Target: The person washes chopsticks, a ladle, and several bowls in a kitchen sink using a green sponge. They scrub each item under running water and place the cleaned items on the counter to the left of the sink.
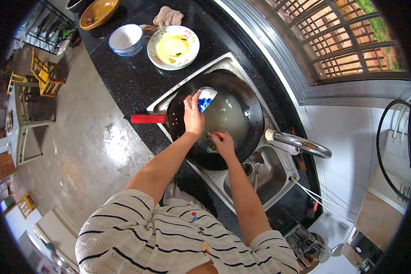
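A large dark wok [253,98] with a red handle [148,119] sits over the sink, with cloudy water [233,114] in it. My left hand [194,116] is closed on a white bowl [207,98] with a blue pattern, held tilted at the wok's far side; part of it is behind my fingers. Lower down, near the wok's close side, my right hand [223,142] has its fingers closed on a greenish scrubbing cloth [210,145], mostly hidden under the fingers. Small pale bits cling to the wok's left wall.
Beyond the wok, a floral plate [173,64] with yellowish liquid, stacked blue-rimmed bowls [126,39], a brown cloth [168,17] and a wooden bowl [98,14] stand on the black counter [109,75]. A chrome faucet [301,141] juts over the sink basin [271,176] at right.
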{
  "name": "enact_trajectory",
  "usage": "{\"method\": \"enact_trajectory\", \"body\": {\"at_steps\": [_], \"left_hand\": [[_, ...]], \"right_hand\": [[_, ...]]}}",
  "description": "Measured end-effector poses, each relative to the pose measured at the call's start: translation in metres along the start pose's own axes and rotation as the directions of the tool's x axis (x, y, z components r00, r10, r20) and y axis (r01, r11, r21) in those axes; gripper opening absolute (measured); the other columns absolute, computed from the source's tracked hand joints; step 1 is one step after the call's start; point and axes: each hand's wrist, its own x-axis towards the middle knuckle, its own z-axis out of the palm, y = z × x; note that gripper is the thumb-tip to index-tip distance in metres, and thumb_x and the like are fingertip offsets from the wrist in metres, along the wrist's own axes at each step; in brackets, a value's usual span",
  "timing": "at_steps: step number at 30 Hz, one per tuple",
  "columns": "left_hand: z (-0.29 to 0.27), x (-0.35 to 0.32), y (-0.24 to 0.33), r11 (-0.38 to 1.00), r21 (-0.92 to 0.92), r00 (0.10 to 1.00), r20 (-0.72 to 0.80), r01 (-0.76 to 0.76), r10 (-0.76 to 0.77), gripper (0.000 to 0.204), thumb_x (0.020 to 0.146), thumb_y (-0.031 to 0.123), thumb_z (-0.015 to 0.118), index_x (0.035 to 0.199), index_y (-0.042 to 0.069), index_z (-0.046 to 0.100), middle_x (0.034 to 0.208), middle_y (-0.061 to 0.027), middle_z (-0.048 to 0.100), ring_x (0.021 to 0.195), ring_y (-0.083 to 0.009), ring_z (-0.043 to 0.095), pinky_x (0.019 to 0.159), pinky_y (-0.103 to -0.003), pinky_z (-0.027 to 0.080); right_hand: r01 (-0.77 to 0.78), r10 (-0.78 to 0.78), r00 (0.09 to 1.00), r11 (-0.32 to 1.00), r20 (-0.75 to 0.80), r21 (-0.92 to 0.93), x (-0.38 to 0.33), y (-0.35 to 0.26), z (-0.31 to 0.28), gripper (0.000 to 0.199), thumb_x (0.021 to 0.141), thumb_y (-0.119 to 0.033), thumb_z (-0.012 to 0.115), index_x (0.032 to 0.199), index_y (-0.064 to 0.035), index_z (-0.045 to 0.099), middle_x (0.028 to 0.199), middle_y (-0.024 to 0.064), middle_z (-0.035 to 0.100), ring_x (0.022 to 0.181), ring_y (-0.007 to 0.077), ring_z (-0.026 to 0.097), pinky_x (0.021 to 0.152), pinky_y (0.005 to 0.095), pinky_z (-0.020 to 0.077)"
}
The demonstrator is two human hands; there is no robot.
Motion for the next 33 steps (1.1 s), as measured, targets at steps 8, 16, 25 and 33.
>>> {"method": "enact_trajectory", "body": {"at_steps": [8,16,25,33], "left_hand": [[0.052,-0.029,-0.041,0.848,-0.078,0.791,0.414,0.524,-0.451,0.048,0.083,0.013,0.047,0.129,0.012,0.036,0.134,-0.024,0.035,0.099,-0.0438,0.054,0.083,-0.043,0.045],[0.05,-0.039,-0.041,0.123,-0.4,0.418,0.873,0.908,-0.251,0.034,0.087,0.006,0.043,0.121,0.007,0.047,0.118,-0.0106,0.053,0.104,-0.0257,0.056,0.084,-0.046,0.048],[0.052,-0.004,-0.034,0.996,0.032,0.409,0.91,0.082,-0.063,0.025,0.079,0.011,0.057,0.102,0.002,0.061,0.09,-0.0128,0.065,0.084,-0.0268,0.064,0.073,-0.037,0.052],[0.012,-0.001,0.0,0.97,-0.075,0.85,0.501,0.232,-0.165,0.022,0.079,0.02,0.058,0.094,0.006,0.065,0.073,-0.012,0.066,0.071,-0.0277,0.064,0.065,-0.037,0.05]], "right_hand": [[-0.309,0.287,0.95,0.808,0.123,0.502,0.023,0.008,-0.011,0.039,0.084,-0.027,0.06,0.112,-0.0025,0.051,0.093,0.0057,0.058,0.07,0.0138,0.051,0.061,0.0284,0.0426],[-0.059,0.066,0.998,0.95,-0.012,0.305,0.036,0.035,-0.016,0.042,0.081,-0.025,0.056,0.116,-0.0017,0.049,0.085,0.0102,0.06,0.069,0.0187,0.057,0.062,0.0321,0.0453],[-0.023,-0.112,0.954,0.898,-0.279,-0.439,0.009,-0.047,-0.054,0.039,0.086,-0.022,0.049,0.12,-0.0046,0.045,0.087,0.021,0.063,0.082,0.0387,0.06,0.072,0.0471,0.0442],[0.117,-0.545,0.786,0.595,-0.292,-0.795,0.005,-0.056,-0.064,0.034,0.078,-0.012,0.055,0.112,-0.0072,0.051,0.072,0.0115,0.064,0.063,0.0283,0.061,0.067,0.0427,0.0439]]}}
